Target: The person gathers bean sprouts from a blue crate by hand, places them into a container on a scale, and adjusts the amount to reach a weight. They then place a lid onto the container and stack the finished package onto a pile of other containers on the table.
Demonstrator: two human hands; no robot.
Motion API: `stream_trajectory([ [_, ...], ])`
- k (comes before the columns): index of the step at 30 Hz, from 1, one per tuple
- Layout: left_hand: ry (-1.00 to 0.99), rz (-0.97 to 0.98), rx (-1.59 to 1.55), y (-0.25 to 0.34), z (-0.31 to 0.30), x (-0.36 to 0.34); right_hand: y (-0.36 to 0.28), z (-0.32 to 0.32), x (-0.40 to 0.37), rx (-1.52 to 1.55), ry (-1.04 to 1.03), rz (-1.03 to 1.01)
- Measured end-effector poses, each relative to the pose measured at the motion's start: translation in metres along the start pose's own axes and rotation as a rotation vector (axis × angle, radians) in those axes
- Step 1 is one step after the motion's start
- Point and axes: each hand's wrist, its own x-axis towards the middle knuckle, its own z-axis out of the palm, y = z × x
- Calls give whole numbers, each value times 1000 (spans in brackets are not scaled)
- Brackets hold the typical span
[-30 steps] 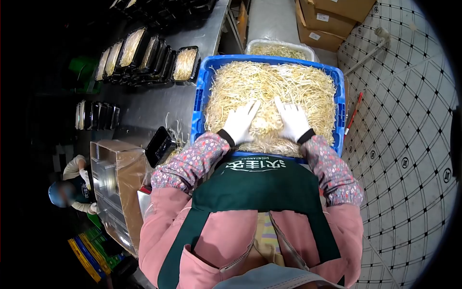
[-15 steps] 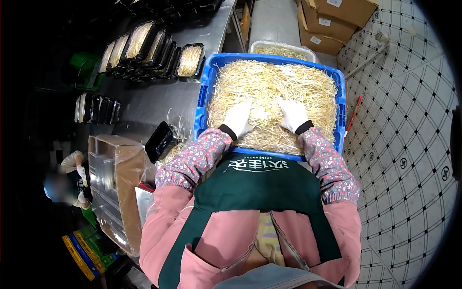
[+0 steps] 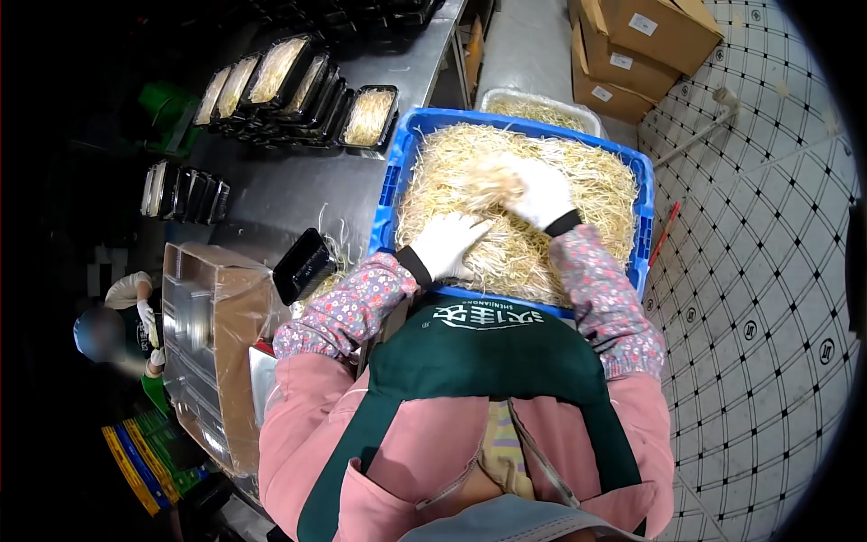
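Observation:
A blue crate [image 3: 647, 221] full of pale bean sprouts [image 3: 591, 167] stands in front of me. My right hand [image 3: 545, 192], in a white glove, is closed on a bunch of sprouts [image 3: 492, 184] over the middle of the heap, slightly blurred. Lower and to the left, my gloved left hand [image 3: 449, 246] lies on the sprouts near the crate's front edge. Its fingers are stretched out and hold nothing visible. To the left of the crate, an empty black tray [image 3: 302, 267] is tilted beside some loose sprouts [image 3: 336, 257].
Filled black trays [image 3: 278, 70] are stacked on the steel table [image 3: 271, 194], with a single filled tray [image 3: 369, 117] beside them. A cardboard box [image 3: 242, 316] holds clear plastic lids or trays. Behind the crate are a white tub [image 3: 591, 120] and cartons [image 3: 623, 59]. A co-worker [image 3: 131, 316] is at far left.
My right hand has lifted a bunch of sprouts and swung leftward. My left hand has moved slightly down and spread out on the heap. The view has shifted a little.

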Motion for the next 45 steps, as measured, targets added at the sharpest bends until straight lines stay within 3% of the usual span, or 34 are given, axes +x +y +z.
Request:
stream_trajectory([
  [2, -6, -77, -120, -4, -14, -1, -12, 22, 1, -140, -117, -83],
  [4, -8, -233, -231, -13, -26, 0, 1, 23, 2, -61, -211, -96],
  [6, 347, -122, -217, -28, -24, 7, 15, -3, -9, 33, -126, -71],
  [8, 412, -85, -176, -33, -26, 25, 33, -14, -14, 20, -123, -23],
  [10, 328, -158, -119, -31, -13, 45, 27, -18, -23, -151, -198, 71],
  [14, -12, -420, -160, -40, 15, 82, 38, 24, -27, -10, -227, 91],
  [17, 42, -360, -94, -62, 52, 87, 45, 35, -35, 81, -53, -14],
  [20, -28, -325, -103, -47, 35, 77, 53, 13, -39, 70, -114, 42],
  [21, 33, -322, -114, -44, 34, 74, 59, 6, -40, 106, -57, -4],
  [22, 84, -283, -117, -45, 35, 68, 71, 2, -37, 36, -106, 75],
  [24, 190, -204, -122, -54, 39, 55, 100, -7, -36, -2, 25, 151],
  [26, 183, -175, -119, -57, 41, 49, 88, -47, -29, 177, 22, 325],
  [27, 187, -152, -109, -55, 39, 48, 90, -51, -24, 206, 99, 268],
  [29, 197, -109, -124, -49, 36, 50, 62, -50, -6, 291, 45, 250],
  [32, 210, -234, -164, -39, 27, 49, 40, -4, 18, 463, -207, 96],
  [33, 265, -224, -187, -51, 38, 43, 57, 38, 20, 169, -146, -8],
  [34, 207, -286, -291, -50, 20, 31, 43, 24, 20, 187, -280, -40],
  [36, 273, -294, -404, -60, 10, 4, 47, 9, 16, 355, -300, -22],
  [37, 305, -381, -557, -62, 9, -9, 49, 3, 17, 518, -301, -3],
  [38, 375, -473, -684, -59, 11, -18, 54, -8, 21, 601, -429, 56],
  [40, 524, -568, -744, -60, 38, -17, 49, -11, 27, 429, -247, -6],
  [41, 470, -594, -788, -58, 51, -9, 43, 3, 33, 437, -112, -10],
  [44, 276, -537, -828, -36, 67, 17, -9, 9, 30, 544, -279, 99],
  [45, 408, -459, -929, -35, 73, 14, -21, 15, 21, 253, -258, 36],
])
